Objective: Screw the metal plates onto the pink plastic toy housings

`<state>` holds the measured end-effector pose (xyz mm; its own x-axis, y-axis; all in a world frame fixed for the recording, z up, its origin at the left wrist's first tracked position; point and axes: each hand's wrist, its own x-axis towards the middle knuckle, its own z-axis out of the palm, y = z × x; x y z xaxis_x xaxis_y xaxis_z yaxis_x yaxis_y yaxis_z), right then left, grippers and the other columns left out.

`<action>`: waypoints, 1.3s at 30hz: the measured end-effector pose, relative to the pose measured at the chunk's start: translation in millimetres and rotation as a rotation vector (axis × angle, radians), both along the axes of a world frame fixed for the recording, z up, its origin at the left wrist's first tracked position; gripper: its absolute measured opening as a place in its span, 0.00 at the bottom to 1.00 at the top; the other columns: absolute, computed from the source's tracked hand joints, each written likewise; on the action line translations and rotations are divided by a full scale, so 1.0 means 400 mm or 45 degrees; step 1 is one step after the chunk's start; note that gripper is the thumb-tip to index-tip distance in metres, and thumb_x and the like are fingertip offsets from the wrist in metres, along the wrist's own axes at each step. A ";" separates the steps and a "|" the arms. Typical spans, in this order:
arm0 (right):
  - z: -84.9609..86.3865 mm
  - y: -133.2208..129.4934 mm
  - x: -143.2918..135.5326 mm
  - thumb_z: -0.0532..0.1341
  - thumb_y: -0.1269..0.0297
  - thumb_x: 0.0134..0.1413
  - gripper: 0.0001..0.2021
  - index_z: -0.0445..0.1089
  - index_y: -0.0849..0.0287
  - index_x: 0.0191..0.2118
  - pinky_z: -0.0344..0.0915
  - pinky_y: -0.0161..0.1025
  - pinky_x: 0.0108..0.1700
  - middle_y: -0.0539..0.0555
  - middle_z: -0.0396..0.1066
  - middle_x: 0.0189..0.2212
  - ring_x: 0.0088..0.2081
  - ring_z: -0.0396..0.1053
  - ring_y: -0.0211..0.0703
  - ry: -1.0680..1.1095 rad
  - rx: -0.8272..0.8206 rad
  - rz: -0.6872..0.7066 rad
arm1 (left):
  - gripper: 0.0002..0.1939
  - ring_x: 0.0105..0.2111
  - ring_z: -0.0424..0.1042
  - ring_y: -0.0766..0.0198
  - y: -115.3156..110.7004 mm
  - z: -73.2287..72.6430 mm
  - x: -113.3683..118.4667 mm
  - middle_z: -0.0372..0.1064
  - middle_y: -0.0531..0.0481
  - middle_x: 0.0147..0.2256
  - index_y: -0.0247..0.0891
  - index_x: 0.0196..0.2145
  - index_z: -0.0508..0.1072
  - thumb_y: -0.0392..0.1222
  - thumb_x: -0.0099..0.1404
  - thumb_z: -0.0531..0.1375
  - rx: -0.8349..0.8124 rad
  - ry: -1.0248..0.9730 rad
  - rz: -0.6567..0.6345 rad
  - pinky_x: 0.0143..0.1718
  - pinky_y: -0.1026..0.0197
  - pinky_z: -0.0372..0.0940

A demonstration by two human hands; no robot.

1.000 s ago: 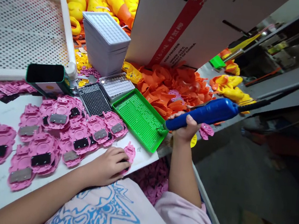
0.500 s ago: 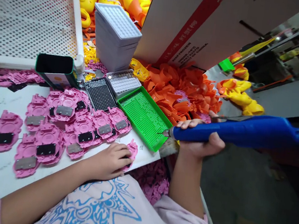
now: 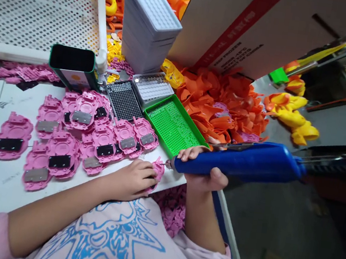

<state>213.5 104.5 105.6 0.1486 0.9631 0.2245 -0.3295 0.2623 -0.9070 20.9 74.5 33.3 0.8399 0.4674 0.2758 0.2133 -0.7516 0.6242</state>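
Observation:
My right hand is wrapped around a blue electric screwdriver, which lies nearly level with its tip pointing left. The tip is at the edge of a pink plastic part; whether it touches a screw is too small to tell. My left hand is closed over that part at the table's front edge, its fingers hiding most of it. To the left lie several similar pink parts, fitted with black or grey plates. Just beyond the screwdriver tip sits a green perforated tray with small screws in it.
Behind the tray are a black perforated tray, a white tray of small round pieces and a tall stack of white trays. Orange pieces heap beside a cardboard box. A dark green container stands back left.
My right hand has brought the screwdriver left and down, from over the green tray to the pink part. My left hand stays on that part. The view has shifted slightly.

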 end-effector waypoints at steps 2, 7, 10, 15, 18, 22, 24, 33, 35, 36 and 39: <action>-0.001 0.000 0.000 0.63 0.48 0.41 0.16 0.71 0.53 0.33 0.67 0.40 0.27 0.47 0.67 0.20 0.20 0.66 0.38 0.008 -0.004 0.014 | 0.13 0.52 0.65 0.50 0.000 -0.001 0.000 0.72 0.41 0.47 0.37 0.50 0.70 0.42 0.69 0.56 -0.001 -0.013 0.007 0.52 0.48 0.59; -0.009 0.000 -0.004 0.62 0.47 0.41 0.16 0.71 0.53 0.33 0.67 0.40 0.27 0.46 0.66 0.20 0.20 0.66 0.38 -0.009 0.003 -0.004 | 0.13 0.52 0.65 0.50 -0.001 0.000 0.000 0.72 0.42 0.47 0.37 0.49 0.70 0.41 0.68 0.57 0.012 -0.036 0.015 0.52 0.48 0.59; -0.010 0.004 -0.005 0.62 0.46 0.40 0.16 0.71 0.52 0.31 0.66 0.40 0.25 0.46 0.65 0.19 0.19 0.65 0.38 -0.047 0.002 -0.041 | 0.12 0.51 0.65 0.50 -0.001 0.002 0.000 0.72 0.42 0.47 0.37 0.48 0.70 0.41 0.68 0.57 0.008 -0.039 0.013 0.52 0.48 0.59; -0.007 0.009 -0.001 0.61 0.44 0.38 0.18 0.70 0.52 0.31 0.66 0.41 0.24 0.46 0.65 0.18 0.17 0.64 0.39 -0.081 -0.030 -0.084 | 0.11 0.51 0.65 0.51 0.000 0.004 0.000 0.73 0.42 0.46 0.37 0.47 0.70 0.41 0.68 0.56 -0.009 -0.034 0.009 0.51 0.49 0.60; -0.010 0.004 -0.002 0.62 0.44 0.37 0.20 0.68 0.50 0.36 0.67 0.43 0.24 0.45 0.66 0.18 0.17 0.64 0.40 -0.086 -0.038 -0.080 | 0.11 0.51 0.65 0.51 -0.001 0.005 0.000 0.72 0.42 0.46 0.38 0.47 0.70 0.41 0.69 0.56 -0.006 -0.026 0.014 0.52 0.49 0.59; -0.018 -0.016 -0.009 0.63 0.47 0.43 0.21 0.68 0.47 0.44 0.68 0.43 0.26 0.46 0.68 0.21 0.21 0.66 0.41 -0.136 0.082 0.055 | 0.12 0.50 0.65 0.51 -0.003 0.003 0.002 0.73 0.41 0.46 0.37 0.48 0.70 0.41 0.70 0.54 0.023 0.003 0.011 0.50 0.50 0.60; -0.018 -0.028 -0.013 0.63 0.49 0.46 0.20 0.68 0.47 0.45 0.69 0.43 0.28 0.47 0.68 0.23 0.23 0.67 0.41 -0.195 0.139 0.140 | 0.12 0.50 0.65 0.51 -0.004 0.001 0.003 0.73 0.41 0.45 0.37 0.48 0.71 0.41 0.70 0.53 0.035 0.020 0.006 0.50 0.49 0.60; -0.022 -0.034 -0.032 0.64 0.48 0.46 0.23 0.66 0.46 0.48 0.69 0.43 0.29 0.47 0.68 0.24 0.24 0.67 0.41 -0.315 0.151 0.217 | 0.12 0.50 0.66 0.49 -0.008 -0.011 0.010 0.73 0.41 0.44 0.35 0.47 0.72 0.41 0.70 0.55 0.041 -0.029 0.026 0.48 0.48 0.61; -0.013 -0.026 -0.023 0.65 0.47 0.44 0.23 0.67 0.47 0.47 0.70 0.43 0.29 0.46 0.69 0.23 0.23 0.68 0.41 -0.262 0.108 0.188 | 0.13 0.51 0.66 0.49 -0.008 -0.014 0.009 0.74 0.42 0.44 0.35 0.49 0.71 0.41 0.70 0.55 0.032 -0.031 0.027 0.49 0.47 0.61; -0.004 -0.020 -0.013 0.64 0.47 0.43 0.22 0.68 0.47 0.45 0.70 0.43 0.28 0.46 0.69 0.23 0.23 0.68 0.41 -0.213 0.095 0.147 | 0.13 0.51 0.66 0.50 -0.008 -0.015 0.008 0.74 0.42 0.44 0.36 0.49 0.71 0.40 0.70 0.55 0.028 -0.027 0.033 0.49 0.48 0.60; 0.038 0.003 0.034 0.61 0.48 0.43 0.15 0.69 0.50 0.36 0.69 0.41 0.27 0.45 0.68 0.21 0.20 0.67 0.39 -0.114 0.107 -0.088 | 0.13 0.51 0.66 0.50 -0.007 -0.017 0.005 0.74 0.43 0.45 0.38 0.50 0.70 0.40 0.68 0.57 0.024 -0.009 0.039 0.51 0.48 0.59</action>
